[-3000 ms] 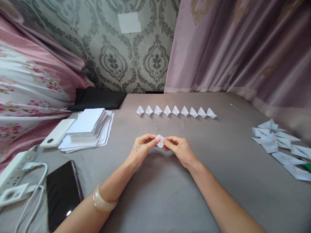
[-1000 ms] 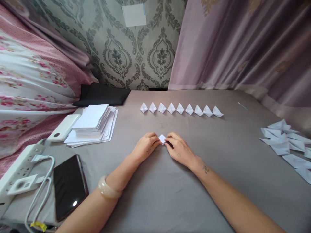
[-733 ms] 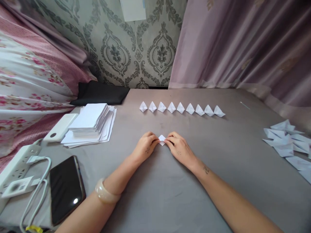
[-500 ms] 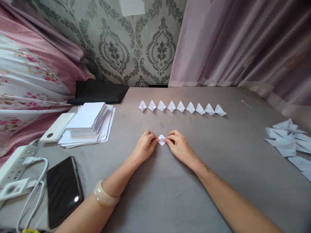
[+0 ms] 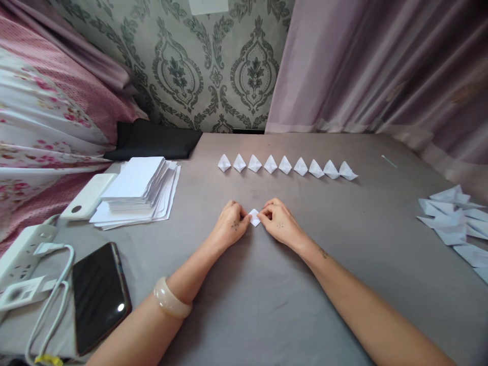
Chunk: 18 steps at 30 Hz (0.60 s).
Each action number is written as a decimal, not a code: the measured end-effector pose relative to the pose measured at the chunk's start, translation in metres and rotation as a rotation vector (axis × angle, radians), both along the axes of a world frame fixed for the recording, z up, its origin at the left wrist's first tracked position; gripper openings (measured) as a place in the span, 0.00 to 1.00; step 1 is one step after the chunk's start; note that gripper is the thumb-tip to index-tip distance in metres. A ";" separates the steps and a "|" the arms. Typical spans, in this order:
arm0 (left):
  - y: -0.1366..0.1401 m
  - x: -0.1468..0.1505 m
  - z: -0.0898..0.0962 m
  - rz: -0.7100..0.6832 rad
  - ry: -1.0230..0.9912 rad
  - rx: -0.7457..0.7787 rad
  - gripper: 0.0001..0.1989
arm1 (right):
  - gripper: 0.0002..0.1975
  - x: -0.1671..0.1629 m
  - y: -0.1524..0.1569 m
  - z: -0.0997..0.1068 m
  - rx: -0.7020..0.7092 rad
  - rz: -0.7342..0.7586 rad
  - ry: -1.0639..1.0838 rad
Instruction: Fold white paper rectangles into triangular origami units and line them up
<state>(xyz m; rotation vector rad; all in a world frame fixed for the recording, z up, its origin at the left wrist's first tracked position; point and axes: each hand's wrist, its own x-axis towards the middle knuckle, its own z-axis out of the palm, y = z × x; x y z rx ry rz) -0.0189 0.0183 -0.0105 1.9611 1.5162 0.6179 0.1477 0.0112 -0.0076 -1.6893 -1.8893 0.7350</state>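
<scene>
Between my two hands is a small folded white paper (image 5: 254, 217), diamond-shaped, low over the middle of the grey tablecloth (image 5: 290, 315). My left hand (image 5: 232, 222) pinches its left corner between thumb and fingers. On the other side, my right hand (image 5: 278, 221) grips the right corner the same way. Beyond the hands, a row of several folded white paper pieces (image 5: 270, 164) stands across the table, each with a pointed top. I cannot tell whether the held paper touches the cloth.
At left lie a stack of white paper (image 5: 133, 179), a white power bank (image 5: 89, 197), a black phone (image 5: 99, 297) and a power strip (image 5: 25, 251) with cables. A black cloth (image 5: 152, 140) rests behind them. Folded papers (image 5: 453, 216) are heaped at the right edge.
Both hands keep their pinch on the folded paper, with slight finger and wrist movement. The view has shifted a little; the row of paper pieces stands as before.
</scene>
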 end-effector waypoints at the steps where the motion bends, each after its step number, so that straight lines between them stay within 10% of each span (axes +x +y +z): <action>1: 0.000 0.000 0.000 0.006 0.006 0.009 0.04 | 0.07 0.000 0.001 0.001 -0.006 -0.006 -0.016; 18: -0.002 0.000 -0.002 -0.034 -0.181 0.058 0.02 | 0.11 0.012 0.006 0.001 -0.027 0.183 0.105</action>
